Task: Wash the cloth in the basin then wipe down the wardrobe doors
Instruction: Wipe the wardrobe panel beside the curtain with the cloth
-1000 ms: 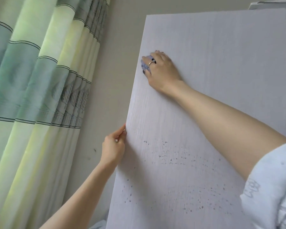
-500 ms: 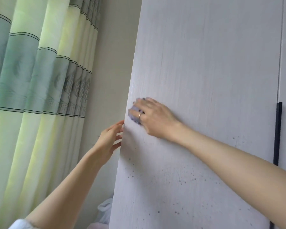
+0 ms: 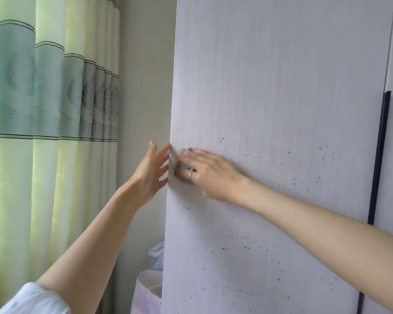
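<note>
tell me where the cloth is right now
In the head view the cloth is pressed flat under the right hand against the wardrobe door, right by the door's left edge, where the left hand steadies it.

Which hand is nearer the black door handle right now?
Right. The right hand presses the cloth on the door face, left of the black handle. The left hand sits farther off, at the door's left edge.
</note>
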Available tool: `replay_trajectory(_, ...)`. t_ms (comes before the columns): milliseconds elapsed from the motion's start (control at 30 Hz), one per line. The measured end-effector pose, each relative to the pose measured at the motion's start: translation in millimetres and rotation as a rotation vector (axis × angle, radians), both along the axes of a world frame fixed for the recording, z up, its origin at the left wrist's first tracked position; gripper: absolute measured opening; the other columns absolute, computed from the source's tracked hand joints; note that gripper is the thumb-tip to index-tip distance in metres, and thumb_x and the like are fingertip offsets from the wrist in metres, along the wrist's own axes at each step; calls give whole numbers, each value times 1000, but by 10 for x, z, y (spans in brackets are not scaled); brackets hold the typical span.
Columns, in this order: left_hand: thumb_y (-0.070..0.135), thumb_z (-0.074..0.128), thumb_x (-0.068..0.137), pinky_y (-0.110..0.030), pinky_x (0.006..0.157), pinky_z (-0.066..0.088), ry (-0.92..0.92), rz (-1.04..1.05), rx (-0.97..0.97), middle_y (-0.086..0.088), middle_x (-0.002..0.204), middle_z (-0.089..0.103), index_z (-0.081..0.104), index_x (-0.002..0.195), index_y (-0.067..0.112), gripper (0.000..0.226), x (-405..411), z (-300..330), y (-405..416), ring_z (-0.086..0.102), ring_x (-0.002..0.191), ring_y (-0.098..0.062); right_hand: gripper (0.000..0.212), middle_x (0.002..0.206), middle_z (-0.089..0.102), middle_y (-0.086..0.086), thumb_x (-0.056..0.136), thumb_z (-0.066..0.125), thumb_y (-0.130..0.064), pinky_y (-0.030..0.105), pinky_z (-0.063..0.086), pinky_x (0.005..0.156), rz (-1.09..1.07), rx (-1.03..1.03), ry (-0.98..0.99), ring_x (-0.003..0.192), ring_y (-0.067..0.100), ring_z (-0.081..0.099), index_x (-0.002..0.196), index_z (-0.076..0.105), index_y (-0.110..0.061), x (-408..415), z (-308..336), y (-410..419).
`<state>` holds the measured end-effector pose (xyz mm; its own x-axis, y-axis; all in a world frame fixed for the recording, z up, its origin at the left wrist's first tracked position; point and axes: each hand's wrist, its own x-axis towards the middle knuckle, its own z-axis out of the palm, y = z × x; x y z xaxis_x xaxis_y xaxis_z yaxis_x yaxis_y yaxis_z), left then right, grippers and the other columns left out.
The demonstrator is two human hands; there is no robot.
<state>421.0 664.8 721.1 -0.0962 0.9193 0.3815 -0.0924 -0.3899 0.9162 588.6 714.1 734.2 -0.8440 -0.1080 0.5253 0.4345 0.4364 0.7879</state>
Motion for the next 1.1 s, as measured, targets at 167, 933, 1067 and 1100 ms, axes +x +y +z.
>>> replay_trajectory(167,49,25,101,-30,107,32,42,12,46,22,135,47,39,136,42,38,43,-108,37,48,122,-5,43,121,60,22,68,66,6,40,32,109,-6,-28,377,119,37,54,110,68,-2,202,254,2)
replay_trajectory(933,41,63,79,-45,100,46,-27,528,120,0,114,68,67,116,25,41,-12,-226,566,59,114,-25,39,124,59,20,81,46,0,44,36,107,-32,-40,96,120,35,54,113,68,-6,976,-160,-44)
replay_trajectory(1067,36,65,84,-44,100,46,-36,516,120,0,115,68,66,118,25,36,-25,-226,574,60,112,-24,42,128,56,22,77,59,6,45,30,109,-42,-48,579,124,39,48,118,64,-1,1124,434,-75)
replay_trajectory(1100,35,64,84,-43,100,45,-38,516,121,0,115,68,66,118,25,35,-36,-234,574,60,112,-24,42,129,54,23,78,59,6,46,30,110,-37,-53,599,125,39,47,119,63,-1,1133,350,-80)
